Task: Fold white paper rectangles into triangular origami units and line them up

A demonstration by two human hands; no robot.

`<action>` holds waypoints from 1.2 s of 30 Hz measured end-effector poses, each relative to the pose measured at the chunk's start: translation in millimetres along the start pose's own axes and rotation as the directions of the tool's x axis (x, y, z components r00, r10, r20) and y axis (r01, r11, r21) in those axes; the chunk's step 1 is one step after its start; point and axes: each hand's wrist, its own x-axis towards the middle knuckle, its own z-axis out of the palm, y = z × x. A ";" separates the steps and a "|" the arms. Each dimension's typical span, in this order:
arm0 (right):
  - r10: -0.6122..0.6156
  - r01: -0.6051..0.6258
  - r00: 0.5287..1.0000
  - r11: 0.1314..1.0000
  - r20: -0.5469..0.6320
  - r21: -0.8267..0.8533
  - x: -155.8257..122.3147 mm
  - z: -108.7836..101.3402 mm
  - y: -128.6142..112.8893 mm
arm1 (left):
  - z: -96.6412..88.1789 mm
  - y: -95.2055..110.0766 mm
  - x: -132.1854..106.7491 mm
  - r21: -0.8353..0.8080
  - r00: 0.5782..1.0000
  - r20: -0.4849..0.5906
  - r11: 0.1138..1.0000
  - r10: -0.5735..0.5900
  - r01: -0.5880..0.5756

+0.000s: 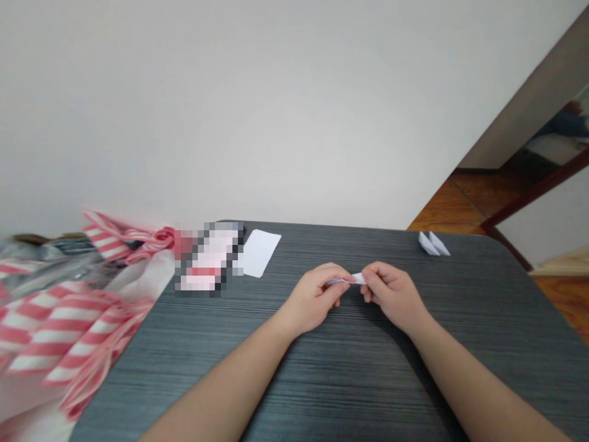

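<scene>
Between my two hands, just above the dark table (294, 368), is a small folded piece of white paper (358, 279). My left hand (321, 293) pinches its left end between thumb and fingers. The right end is gripped in the same way by my right hand (388, 290). Only a short stretch of the paper shows between the fingertips; the rest is hidden by them. A flat stack or sheet of white paper (261, 253) lies beyond my left hand. Two pointed folded white paper pieces (434, 244) stand side by side at the table's far right.
A blurred-out, phone-like object (209, 255) lies at the table's far left. Red-and-white striped cloth (69, 325) is heaped beside the left edge. A white wall (294, 110) rises behind the table; wooden floor (437, 205) shows at the right.
</scene>
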 end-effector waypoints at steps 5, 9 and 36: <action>-0.017 0.016 1.000 0.999 -0.023 -0.036 -0.9 -1.0 -4.2 | -0.3 1.2 0.5 0.132 0.998 -0.038 0.991 0.041 -0.036; 0.003 -0.006 1.000 0.993 0.019 0.119 -0.8 1.2 0.6 | 1.2 5.8 0.5 0.119 0.993 -0.106 0.991 -0.043 0.056; -0.069 0.068 0.998 0.975 -0.003 0.212 0.9 6.1 10.3 | 0.8 3.2 0.8 0.145 0.994 -0.092 0.989 0.052 -0.038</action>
